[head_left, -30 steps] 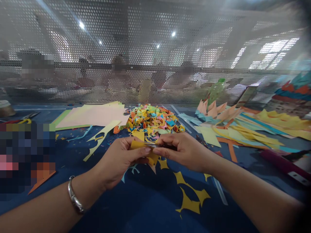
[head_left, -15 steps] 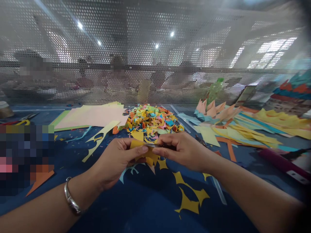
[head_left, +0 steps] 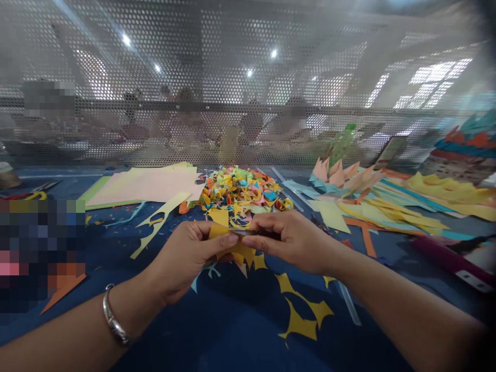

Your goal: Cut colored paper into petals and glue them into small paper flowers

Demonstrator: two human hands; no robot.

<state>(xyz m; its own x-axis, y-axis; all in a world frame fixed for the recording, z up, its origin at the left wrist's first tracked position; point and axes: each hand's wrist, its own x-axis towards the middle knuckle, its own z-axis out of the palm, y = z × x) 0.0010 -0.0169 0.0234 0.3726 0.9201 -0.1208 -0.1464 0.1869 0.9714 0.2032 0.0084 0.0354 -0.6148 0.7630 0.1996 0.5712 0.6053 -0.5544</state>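
Note:
Both my hands meet over the blue table [head_left: 232, 330], pinching one yellow paper piece [head_left: 237, 249] between them. My left hand [head_left: 189, 258], with a silver bracelet on its wrist, grips the piece's left side with thumb on top. My right hand [head_left: 289, 238] pinches its right edge, fingers pressed together. Pointed yellow tips of the paper hang below my fingers. Just behind my hands lies a heap of small coloured paper cuttings [head_left: 242, 190].
Pale pink and yellow sheets [head_left: 149, 185] lie at the back left. Yellow cut-out scraps [head_left: 304, 315] sit on the table near me. Strips and folded paper shapes [head_left: 387, 201] spread to the right. A perforated screen [head_left: 248, 93] stands across the back, with people seated beyond it.

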